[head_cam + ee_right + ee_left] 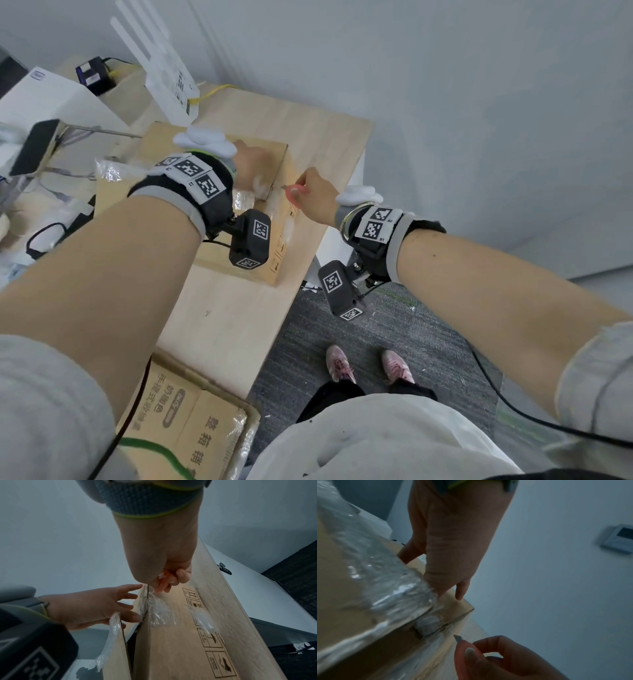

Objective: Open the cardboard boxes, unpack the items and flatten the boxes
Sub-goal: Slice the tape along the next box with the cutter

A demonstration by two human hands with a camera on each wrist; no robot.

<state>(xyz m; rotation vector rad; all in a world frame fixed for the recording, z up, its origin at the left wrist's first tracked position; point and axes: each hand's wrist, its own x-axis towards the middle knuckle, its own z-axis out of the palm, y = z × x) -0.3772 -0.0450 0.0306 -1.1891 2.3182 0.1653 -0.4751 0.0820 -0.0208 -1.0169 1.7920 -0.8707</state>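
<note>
A brown cardboard box (274,161) sealed with clear tape (385,581) lies on the wooden table (222,325). My left hand (251,164) rests flat on the box top near its right edge, fingers straight (120,601). My right hand (315,195) grips a pink utility knife (292,192) beside that edge. The blade (458,638) points at the taped seam at the corner of the box, just short of the cardboard. In the right wrist view the top flap (116,649) stands slightly lifted from the printed side (171,642), with torn tape (157,609) along the gap.
A second printed cardboard box (191,418) sits at the table's near edge. A white router (171,92), a black adapter (94,73), a white box (51,99) and a phone on a stand (34,147) crowd the far left. Grey carpet (342,325) lies to the right.
</note>
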